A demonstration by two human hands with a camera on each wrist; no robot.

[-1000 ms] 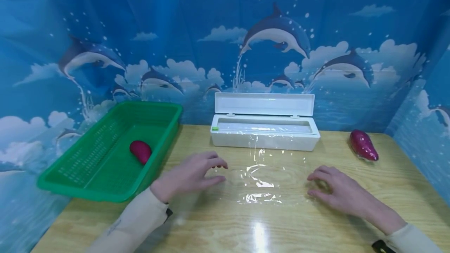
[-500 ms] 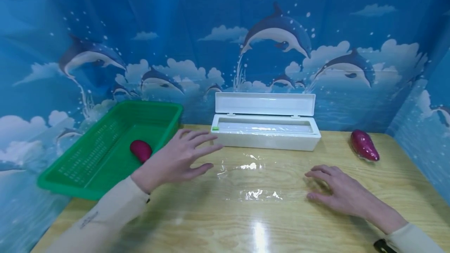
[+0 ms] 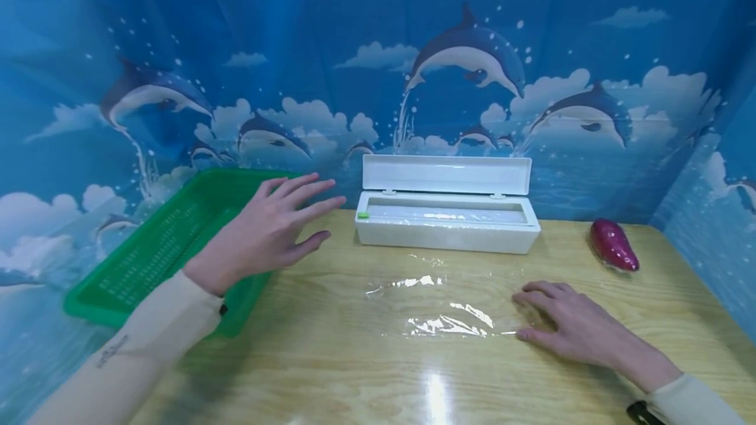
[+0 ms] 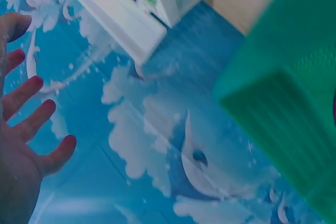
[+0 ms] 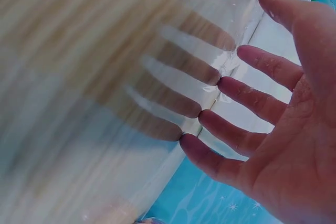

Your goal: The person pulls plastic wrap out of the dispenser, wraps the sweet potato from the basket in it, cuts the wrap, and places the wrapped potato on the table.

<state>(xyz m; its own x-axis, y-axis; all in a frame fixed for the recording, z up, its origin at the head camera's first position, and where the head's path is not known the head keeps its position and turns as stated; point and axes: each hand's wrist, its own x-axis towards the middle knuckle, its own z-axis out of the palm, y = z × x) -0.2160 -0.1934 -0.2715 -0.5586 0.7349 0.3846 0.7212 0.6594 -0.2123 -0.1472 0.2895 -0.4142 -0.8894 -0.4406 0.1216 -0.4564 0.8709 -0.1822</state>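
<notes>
Hands apart: the left hand (image 3: 267, 231), spread and holding nothing, has swung from beside the clear film (image 3: 450, 325) toward the green basket (image 3: 144, 248) left of the white box (image 3: 445, 236); only the right hand (image 3: 569, 326), unclenched, touches the film before that box, presumably steadying it.

All items are supported by a table (image 3: 331, 359) finished in pale, glossy wood grain. A white box (image 3: 445, 237) is positioned lengthwise along the rear edge, with its hinged lid (image 3: 447, 174) raised upright. A sheet of clear film (image 3: 445, 326) is laid in front of the box, its creases marked by bright glints. A shiny purple item (image 3: 613, 246) is located at the rear right. A green perforated basket (image 3: 88, 309) is set at the left end, aligned obliquely.
</notes>
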